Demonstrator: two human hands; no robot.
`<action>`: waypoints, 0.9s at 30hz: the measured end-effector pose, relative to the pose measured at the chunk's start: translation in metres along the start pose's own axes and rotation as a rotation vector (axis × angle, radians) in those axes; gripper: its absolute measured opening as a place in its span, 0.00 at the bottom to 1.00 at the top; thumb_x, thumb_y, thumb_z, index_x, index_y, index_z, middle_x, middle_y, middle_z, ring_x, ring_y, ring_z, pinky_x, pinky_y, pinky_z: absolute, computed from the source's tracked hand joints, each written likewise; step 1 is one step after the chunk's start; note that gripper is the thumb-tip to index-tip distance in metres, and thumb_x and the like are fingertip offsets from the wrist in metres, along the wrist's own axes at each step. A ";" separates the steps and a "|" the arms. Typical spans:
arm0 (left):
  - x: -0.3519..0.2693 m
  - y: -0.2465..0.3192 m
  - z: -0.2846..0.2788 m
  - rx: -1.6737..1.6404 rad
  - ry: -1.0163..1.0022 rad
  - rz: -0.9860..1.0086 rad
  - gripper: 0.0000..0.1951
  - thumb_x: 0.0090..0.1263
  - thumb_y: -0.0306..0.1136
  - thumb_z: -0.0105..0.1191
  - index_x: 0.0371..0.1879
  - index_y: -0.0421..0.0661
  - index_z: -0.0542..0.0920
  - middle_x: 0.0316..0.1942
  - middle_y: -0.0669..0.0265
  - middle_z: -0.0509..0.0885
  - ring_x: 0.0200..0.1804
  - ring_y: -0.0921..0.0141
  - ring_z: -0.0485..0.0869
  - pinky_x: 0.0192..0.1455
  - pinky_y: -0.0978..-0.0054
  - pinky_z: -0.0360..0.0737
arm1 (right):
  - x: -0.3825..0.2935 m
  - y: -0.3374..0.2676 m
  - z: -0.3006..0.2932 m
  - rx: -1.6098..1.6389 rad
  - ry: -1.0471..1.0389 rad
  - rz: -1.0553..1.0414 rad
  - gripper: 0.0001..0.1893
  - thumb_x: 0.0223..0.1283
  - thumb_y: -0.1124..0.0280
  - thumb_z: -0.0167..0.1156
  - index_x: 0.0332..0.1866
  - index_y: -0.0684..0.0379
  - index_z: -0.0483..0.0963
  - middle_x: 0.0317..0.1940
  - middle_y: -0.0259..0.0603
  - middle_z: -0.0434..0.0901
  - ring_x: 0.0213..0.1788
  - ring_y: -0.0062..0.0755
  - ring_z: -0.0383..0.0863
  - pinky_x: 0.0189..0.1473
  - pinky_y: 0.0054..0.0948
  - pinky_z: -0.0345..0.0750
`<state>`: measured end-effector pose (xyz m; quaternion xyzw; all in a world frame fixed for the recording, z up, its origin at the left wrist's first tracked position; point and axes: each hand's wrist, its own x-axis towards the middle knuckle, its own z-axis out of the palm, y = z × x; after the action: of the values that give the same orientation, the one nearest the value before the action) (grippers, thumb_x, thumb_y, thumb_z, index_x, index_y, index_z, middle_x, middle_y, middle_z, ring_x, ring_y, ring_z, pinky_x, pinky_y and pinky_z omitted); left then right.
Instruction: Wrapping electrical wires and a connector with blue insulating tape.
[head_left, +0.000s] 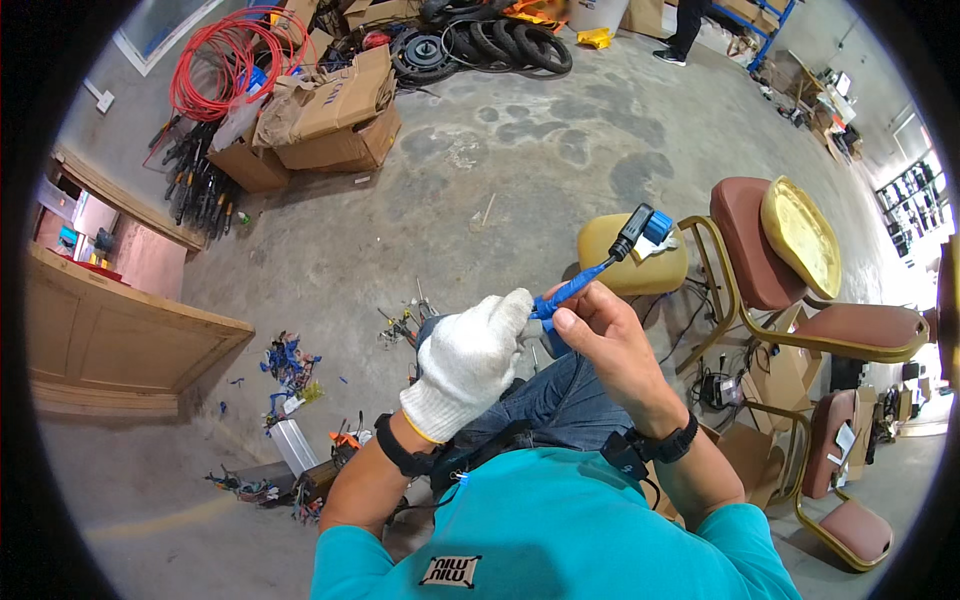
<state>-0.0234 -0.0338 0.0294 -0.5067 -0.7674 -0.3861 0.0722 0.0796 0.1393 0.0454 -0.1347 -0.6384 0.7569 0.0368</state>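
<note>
In front of my lap, both hands grip a cable wrapped in blue tape (583, 283). My left hand (469, 356), in a white knit glove, is closed around its near end. My bare right hand (611, 337) pinches the wrapped part between thumb and fingers, close beside the left. Beyond my fingers the cable slants up to the right and ends in a black connector (632, 231) with a blue part (658, 226) at its side. Some blue and grey material shows below the fingers, partly hidden by the hands.
A yellow padded stool (634, 274) and a brown-cushioned chair (754, 247) stand at right. Wire scraps (291, 364) and a silver metal case (294, 446) lie at left. Farther off are cardboard boxes (337, 142), red tubing (217, 67), tyres (499, 45) and a person's legs (684, 30).
</note>
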 end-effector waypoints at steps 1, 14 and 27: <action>0.000 0.001 -0.001 0.000 0.000 0.000 0.28 0.51 0.14 0.61 0.56 0.37 0.79 0.33 0.58 0.86 0.30 0.62 0.87 0.34 0.69 0.84 | 0.001 0.004 0.000 0.007 0.011 -0.022 0.13 0.70 0.68 0.65 0.55 0.61 0.77 0.44 0.31 0.81 0.43 0.16 0.76 0.46 0.22 0.74; 0.001 0.012 -0.001 -0.282 0.033 -0.117 0.13 0.64 0.21 0.64 0.48 0.37 0.84 0.36 0.53 0.88 0.35 0.61 0.91 0.38 0.69 0.85 | 0.008 0.011 -0.017 0.001 -0.159 -0.290 0.09 0.69 0.71 0.66 0.50 0.62 0.80 0.46 0.31 0.79 0.47 0.19 0.78 0.49 0.24 0.77; 0.007 0.018 -0.010 -0.478 -0.052 -0.259 0.12 0.72 0.32 0.64 0.48 0.39 0.84 0.31 0.60 0.88 0.30 0.74 0.85 0.34 0.76 0.81 | 0.004 -0.012 -0.020 -0.282 -0.150 -0.384 0.11 0.65 0.72 0.69 0.50 0.61 0.82 0.43 0.32 0.79 0.41 0.20 0.76 0.42 0.24 0.74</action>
<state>-0.0145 -0.0320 0.0490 -0.4168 -0.7145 -0.5492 -0.1192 0.0789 0.1617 0.0539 0.0418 -0.7525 0.6474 0.1135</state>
